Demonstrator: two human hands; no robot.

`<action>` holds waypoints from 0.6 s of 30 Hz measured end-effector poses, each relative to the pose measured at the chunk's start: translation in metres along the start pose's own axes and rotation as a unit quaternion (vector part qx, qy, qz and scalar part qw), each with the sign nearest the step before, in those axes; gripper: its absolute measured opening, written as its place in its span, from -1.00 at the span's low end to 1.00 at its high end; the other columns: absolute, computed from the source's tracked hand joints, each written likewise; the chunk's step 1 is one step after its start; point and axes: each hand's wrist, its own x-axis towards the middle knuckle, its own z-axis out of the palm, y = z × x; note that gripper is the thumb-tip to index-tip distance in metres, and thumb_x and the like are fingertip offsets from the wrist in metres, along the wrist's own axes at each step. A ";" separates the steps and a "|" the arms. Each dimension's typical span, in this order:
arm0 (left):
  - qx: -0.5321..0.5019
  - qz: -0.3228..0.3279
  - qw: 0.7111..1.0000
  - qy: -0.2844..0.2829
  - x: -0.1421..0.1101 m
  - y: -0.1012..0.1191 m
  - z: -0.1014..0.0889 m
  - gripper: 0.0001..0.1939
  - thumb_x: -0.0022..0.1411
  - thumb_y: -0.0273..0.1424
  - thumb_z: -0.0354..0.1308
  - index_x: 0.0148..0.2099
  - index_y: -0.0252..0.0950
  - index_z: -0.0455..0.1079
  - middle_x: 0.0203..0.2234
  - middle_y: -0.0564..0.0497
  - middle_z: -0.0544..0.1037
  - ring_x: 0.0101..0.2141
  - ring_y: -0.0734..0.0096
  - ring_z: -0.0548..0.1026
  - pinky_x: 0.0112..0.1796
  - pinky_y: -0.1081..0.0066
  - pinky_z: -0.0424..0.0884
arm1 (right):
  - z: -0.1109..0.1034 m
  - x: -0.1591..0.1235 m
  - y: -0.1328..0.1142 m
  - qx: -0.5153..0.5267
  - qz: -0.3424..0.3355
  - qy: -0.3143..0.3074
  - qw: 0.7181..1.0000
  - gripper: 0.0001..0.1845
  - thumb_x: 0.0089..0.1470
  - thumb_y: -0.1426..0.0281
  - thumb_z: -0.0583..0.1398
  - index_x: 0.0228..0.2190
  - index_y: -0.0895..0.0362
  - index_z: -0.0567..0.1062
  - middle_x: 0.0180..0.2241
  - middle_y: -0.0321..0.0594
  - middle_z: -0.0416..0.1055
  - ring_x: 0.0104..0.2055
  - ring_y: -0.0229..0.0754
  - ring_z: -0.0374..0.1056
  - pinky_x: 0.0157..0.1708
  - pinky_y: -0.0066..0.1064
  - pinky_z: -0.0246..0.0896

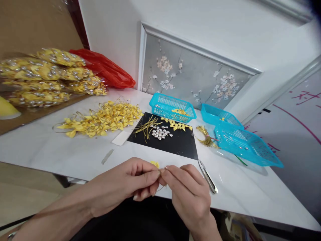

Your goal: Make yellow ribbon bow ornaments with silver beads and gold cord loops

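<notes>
Presently, left hand (135, 179) and right hand (190, 189) meet, fingertips pinched on a small yellow piece (154, 163) with thin cord (162, 188) — mostly hidden — near the table (240, 190) edge. Silver beads (161, 133) lie beyond, on a black mat (175, 147).

Craft workspace | blue parts baskets (164, 114) | loose silver beads (161, 133) | bagged yellow ornaments (31, 69)

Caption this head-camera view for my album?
Left hand and right hand meet by a yellow piece, silver beads beyond.
</notes>
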 end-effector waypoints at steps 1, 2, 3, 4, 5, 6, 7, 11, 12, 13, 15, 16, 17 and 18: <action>-0.012 -0.002 1.000 -0.002 0.000 -0.001 0.000 -0.65 0.22 -0.16 0.23 -0.42 -0.37 0.44 -0.60 0.10 0.35 -0.58 0.59 0.16 -0.57 0.53 0.00 | -0.001 0.001 -0.001 0.006 0.006 -0.005 1.000 -0.71 0.16 0.65 0.19 -0.13 0.14 0.54 -0.24 -0.11 0.59 -0.39 -0.18 0.34 -0.44 -0.30 0.32; -0.025 -0.007 1.000 -0.006 0.000 -0.002 -0.001 -0.65 0.23 -0.16 0.23 -0.39 -0.37 0.47 -0.60 0.10 0.35 -0.58 0.60 0.16 -0.58 0.54 -0.02 | -0.002 0.002 -0.001 0.018 0.020 -0.010 1.000 -0.70 0.16 0.66 0.18 -0.14 0.14 0.55 -0.25 -0.12 0.58 -0.38 -0.18 0.36 -0.42 -0.31 0.34; -0.038 -0.012 0.999 -0.011 0.000 -0.002 -0.001 -0.67 0.23 -0.17 0.23 -0.36 -0.38 0.50 -0.60 0.10 0.35 -0.59 0.61 0.15 -0.58 0.54 -0.04 | -0.003 0.004 -0.002 0.036 0.039 -0.014 0.998 -0.69 0.15 0.67 0.17 -0.14 0.14 0.55 -0.25 -0.14 0.58 -0.35 -0.18 0.38 -0.38 -0.31 0.35; -0.052 -0.019 0.998 -0.017 0.000 -0.003 -0.001 -0.68 0.23 -0.18 0.24 -0.34 -0.38 0.52 -0.61 0.10 0.35 -0.60 0.62 0.13 -0.59 0.54 -0.06 | -0.004 0.005 -0.003 0.059 0.062 -0.017 0.996 -0.69 0.15 0.67 0.17 -0.14 0.13 0.54 -0.25 -0.14 0.57 -0.32 -0.18 0.41 -0.34 -0.32 0.37; -0.066 -0.025 0.997 -0.025 0.000 -0.003 -0.001 -0.68 0.22 -0.19 0.25 -0.34 -0.39 0.53 -0.62 0.10 0.35 -0.61 0.63 0.12 -0.59 0.54 -0.08 | -0.006 0.006 -0.004 0.083 0.084 -0.019 0.993 -0.69 0.15 0.67 0.17 -0.13 0.14 0.54 -0.24 -0.15 0.56 -0.27 -0.17 0.43 -0.29 -0.33 0.39; -0.080 -0.030 0.996 -0.032 0.000 -0.003 -0.002 -0.69 0.21 -0.20 0.26 -0.35 -0.39 0.53 -0.63 0.09 0.35 -0.62 0.64 0.10 -0.60 0.53 -0.09 | -0.007 0.007 -0.005 0.106 0.103 -0.020 0.989 -0.69 0.16 0.66 0.17 -0.11 0.14 0.53 -0.23 -0.14 0.56 -0.23 -0.18 0.44 -0.25 -0.33 0.39; -0.093 -0.034 0.994 -0.040 0.000 -0.003 -0.002 -0.70 0.20 -0.22 0.27 -0.36 -0.40 0.54 -0.63 0.09 0.35 -0.63 0.64 0.10 -0.60 0.54 -0.10 | -0.008 0.008 -0.006 0.123 0.113 -0.022 0.986 -0.69 0.16 0.65 0.17 -0.11 0.14 0.53 -0.21 -0.14 0.55 -0.21 -0.18 0.45 -0.22 -0.33 0.40; -0.128 -0.045 0.989 -0.050 0.002 -0.004 -0.002 -0.73 0.18 -0.25 0.30 -0.38 -0.41 0.55 -0.65 0.10 0.34 -0.65 0.67 0.10 -0.62 0.55 -0.12 | -0.010 0.009 -0.006 0.148 0.098 -0.032 0.983 -0.67 0.14 0.70 0.16 -0.15 0.14 0.53 -0.24 -0.17 0.54 -0.27 -0.22 0.40 -0.27 -0.36 0.38; -0.133 -0.049 0.989 -0.051 0.003 -0.003 -0.002 -0.73 0.17 -0.25 0.30 -0.39 -0.41 0.55 -0.65 0.10 0.33 -0.65 0.67 0.10 -0.62 0.55 -0.12 | -0.009 0.009 -0.006 0.148 0.094 -0.033 0.984 -0.68 0.13 0.71 0.16 -0.17 0.14 0.53 -0.26 -0.17 0.54 -0.29 -0.23 0.38 -0.31 -0.37 0.37; -0.135 -0.052 0.988 -0.050 0.003 -0.003 -0.002 -0.72 0.17 -0.25 0.30 -0.40 -0.41 0.55 -0.66 0.10 0.32 -0.65 0.67 0.10 -0.62 0.55 -0.12 | -0.009 0.009 -0.006 0.144 0.091 -0.034 0.985 -0.69 0.14 0.72 0.15 -0.20 0.15 0.53 -0.29 -0.17 0.53 -0.31 -0.23 0.37 -0.34 -0.38 0.36; -0.133 -0.054 0.989 -0.043 0.004 -0.003 -0.002 -0.71 0.15 -0.24 0.32 -0.41 -0.41 0.54 -0.67 0.11 0.32 -0.66 0.67 0.10 -0.63 0.54 -0.12 | -0.007 0.009 -0.005 0.125 0.087 -0.042 0.987 -0.72 0.15 0.71 0.13 -0.24 0.16 0.52 -0.33 -0.17 0.51 -0.34 -0.23 0.33 -0.36 -0.37 0.33; -0.131 -0.056 0.989 -0.038 0.004 -0.003 -0.002 -0.70 0.14 -0.23 0.32 -0.42 -0.42 0.54 -0.68 0.11 0.31 -0.66 0.66 0.09 -0.63 0.54 -0.13 | -0.007 0.009 -0.005 0.110 0.083 -0.049 0.989 -0.74 0.17 0.70 0.12 -0.25 0.16 0.51 -0.34 -0.17 0.50 -0.35 -0.23 0.32 -0.36 -0.36 0.32; -0.128 -0.057 0.990 -0.032 0.004 -0.003 -0.001 -0.69 0.12 -0.22 0.33 -0.41 -0.42 0.54 -0.68 0.11 0.31 -0.66 0.66 0.08 -0.63 0.53 -0.14 | -0.006 0.008 -0.005 0.090 0.075 -0.058 0.991 -0.75 0.18 0.69 0.10 -0.25 0.17 0.50 -0.34 -0.15 0.49 -0.35 -0.22 0.30 -0.36 -0.35 0.31; -0.124 -0.057 0.990 -0.026 0.004 -0.003 -0.001 -0.67 0.12 -0.20 0.33 -0.41 -0.42 0.53 -0.67 0.11 0.31 -0.66 0.66 0.07 -0.63 0.53 -0.15 | -0.006 0.008 -0.005 0.069 0.067 -0.070 0.993 -0.75 0.20 0.67 0.08 -0.25 0.17 0.49 -0.32 -0.14 0.48 -0.34 -0.21 0.29 -0.34 -0.32 0.29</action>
